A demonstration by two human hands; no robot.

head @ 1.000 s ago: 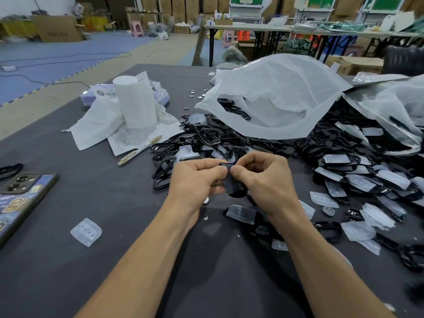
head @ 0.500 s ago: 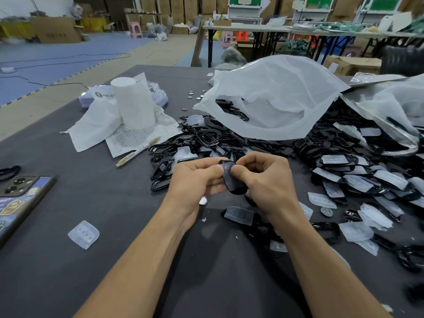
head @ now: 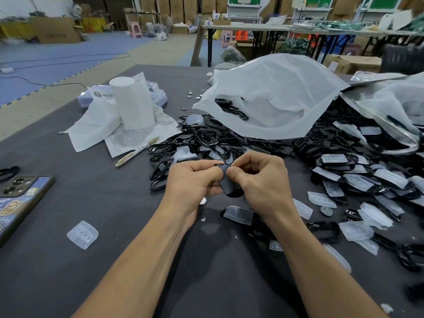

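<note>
Grip: pinched black plastic piece (head: 230, 188) between left hand (head: 195, 180) and right hand (head: 260, 180), fingers of both curled, thumbs meeting at its 12 o'clock end. Hung with long axis roughly 11 to 5 o'clock, lower end free. Sat equally near both hands, above table (head: 103, 203), at 6 o'clock from heap of black parts (head: 206, 137).

Left grip (head: 192, 181), right grip (head: 260, 180): bare hands, knuckles showing. Forearms bare, slender, uncovered to frame edge.
</note>
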